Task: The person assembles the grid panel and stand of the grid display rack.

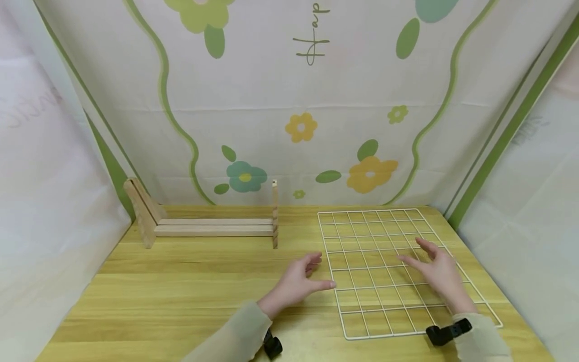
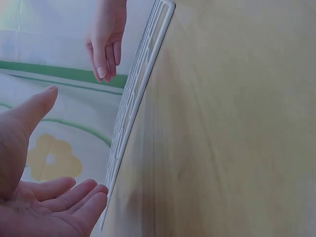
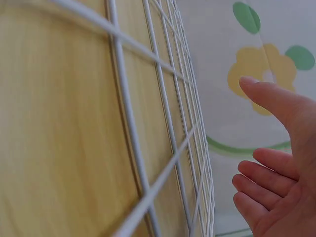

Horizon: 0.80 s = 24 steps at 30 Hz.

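Observation:
A white wire grid panel (image 1: 373, 250) lies flat on the right half of the wooden table. My left hand (image 1: 296, 281) hovers near the panel's left edge, thumb and fingers spread apart with nothing between them. Above the right part of the grid is my right hand (image 1: 441, 274), its thumb and fingers also apart and holding nothing. In the right wrist view the fingers (image 3: 266, 180) stay clear of the wires. At the back left stands a wooden rack (image 1: 214, 230), two uprights joined by horizontal bars; neither hand is near it.
The wooden table (image 1: 181, 291) meets a floral fabric wall (image 1: 271, 90) at the back. Fabric walls also rise along its left and right sides. A black wrist camera (image 1: 448, 332) is strapped at the right sleeve, another (image 1: 272, 344) at the left.

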{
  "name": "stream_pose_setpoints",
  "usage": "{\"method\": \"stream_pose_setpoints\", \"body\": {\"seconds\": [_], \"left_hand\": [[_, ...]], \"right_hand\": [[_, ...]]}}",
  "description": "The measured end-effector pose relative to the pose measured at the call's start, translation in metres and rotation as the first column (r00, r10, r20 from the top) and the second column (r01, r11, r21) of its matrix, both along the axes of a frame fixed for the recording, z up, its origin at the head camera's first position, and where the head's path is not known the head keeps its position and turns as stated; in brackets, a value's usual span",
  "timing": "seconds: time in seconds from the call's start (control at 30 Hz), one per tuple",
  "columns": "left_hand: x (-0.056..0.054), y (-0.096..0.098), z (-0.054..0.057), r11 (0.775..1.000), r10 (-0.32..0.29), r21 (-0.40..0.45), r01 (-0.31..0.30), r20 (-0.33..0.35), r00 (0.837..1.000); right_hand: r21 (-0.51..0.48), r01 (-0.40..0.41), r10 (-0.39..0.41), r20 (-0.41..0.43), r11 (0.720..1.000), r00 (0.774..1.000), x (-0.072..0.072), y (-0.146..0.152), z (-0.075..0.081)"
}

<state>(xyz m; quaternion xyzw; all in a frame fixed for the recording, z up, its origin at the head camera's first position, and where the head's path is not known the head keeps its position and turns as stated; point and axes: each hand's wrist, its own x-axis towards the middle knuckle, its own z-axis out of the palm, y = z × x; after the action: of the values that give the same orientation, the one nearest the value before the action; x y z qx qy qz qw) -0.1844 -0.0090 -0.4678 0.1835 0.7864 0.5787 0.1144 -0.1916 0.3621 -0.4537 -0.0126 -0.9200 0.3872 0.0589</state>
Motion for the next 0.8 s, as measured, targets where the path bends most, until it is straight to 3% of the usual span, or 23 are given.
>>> {"method": "stream_pose_setpoints", "body": {"seconds": [0.47,0.8], "left_hand": [[0.008,0.009,-0.007,0.999,-0.049,0.013,0.049,0.018,0.999],[0.01,0.014,-0.006,0.997,-0.08,0.012,0.079,0.04,0.996]], "right_hand": [[-0.023,0.071,-0.071,0.03,0.997,0.997,-0.005,0.056,-0.013],[-0.036,0.065,-0.062,0.077,0.997,0.995,-0.01,0.079,-0.014]]}}
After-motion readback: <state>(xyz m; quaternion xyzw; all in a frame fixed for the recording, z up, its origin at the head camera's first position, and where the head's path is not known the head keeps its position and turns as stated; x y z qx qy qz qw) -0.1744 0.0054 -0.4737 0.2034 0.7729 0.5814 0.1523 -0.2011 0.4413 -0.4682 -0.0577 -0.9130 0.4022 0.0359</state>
